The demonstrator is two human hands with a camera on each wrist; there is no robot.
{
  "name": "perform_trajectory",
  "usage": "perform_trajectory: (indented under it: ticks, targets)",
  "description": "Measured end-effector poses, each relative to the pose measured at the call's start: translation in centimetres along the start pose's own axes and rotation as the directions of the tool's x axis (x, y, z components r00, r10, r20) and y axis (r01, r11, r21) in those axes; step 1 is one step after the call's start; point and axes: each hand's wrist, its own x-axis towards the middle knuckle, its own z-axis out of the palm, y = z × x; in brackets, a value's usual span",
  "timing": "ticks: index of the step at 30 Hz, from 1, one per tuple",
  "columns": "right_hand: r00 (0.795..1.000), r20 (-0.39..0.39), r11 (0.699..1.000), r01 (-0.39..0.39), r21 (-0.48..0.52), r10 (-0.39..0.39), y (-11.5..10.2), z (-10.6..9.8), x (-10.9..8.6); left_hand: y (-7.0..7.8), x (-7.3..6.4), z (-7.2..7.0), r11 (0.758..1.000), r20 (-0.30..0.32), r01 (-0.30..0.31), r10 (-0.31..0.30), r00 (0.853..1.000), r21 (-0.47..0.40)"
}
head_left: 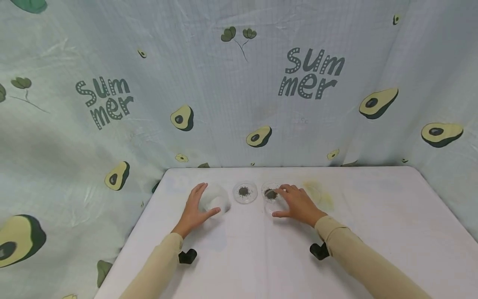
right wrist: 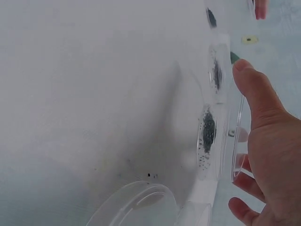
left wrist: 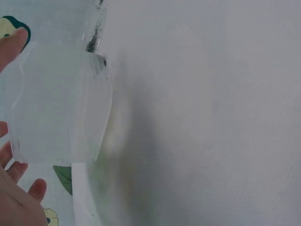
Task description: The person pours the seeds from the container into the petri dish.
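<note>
My left hand (head_left: pixel 196 209) curves round a translucent plastic container (head_left: pixel 215 195) at the left of the table. In the left wrist view the container (left wrist: pixel 59 106) fills the space between thumb and fingertips. My right hand (head_left: pixel 298 204) holds a clear round dish lid (right wrist: pixel 238 136) by its edge, thumb on one side and fingers on the other. Just behind the lid lies a clear dish of dark grains (right wrist: pixel 209 132). A second dish of dark grains (head_left: pixel 245 192) sits between the two hands.
Another clear round lid or dish (right wrist: pixel 141 207) lies right of the right hand, beside a yellowish patch (head_left: pixel 317 195). A few dark specks (right wrist: pixel 149 175) dot the white table (head_left: pixel 239 257). A printed curtain (head_left: pixel 224 83) hangs along the table's back edge.
</note>
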Motion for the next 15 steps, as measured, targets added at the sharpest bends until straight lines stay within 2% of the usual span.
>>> perform_trajectory:
  ticks: [4,8,15]
  targets:
    - [1.0,-0.015,1.0,-0.014,0.005,0.014,0.0,0.2,0.4,0.1,0.1,-0.2,0.999,-0.022,-0.036,0.036,0.999,-0.015]
    - [0.999,-0.014,0.999,-0.031,0.009,0.031,0.1,0.3,0.7,0.2,0.3,-0.3,0.999,-0.016,-0.047,0.046,0.999,-0.027]
    - [0.999,-0.009,0.999,-0.054,-0.005,0.054,0.2,0.8,1.4,0.5,0.4,-0.4,1.0,0.012,0.001,-0.001,1.0,-0.026]
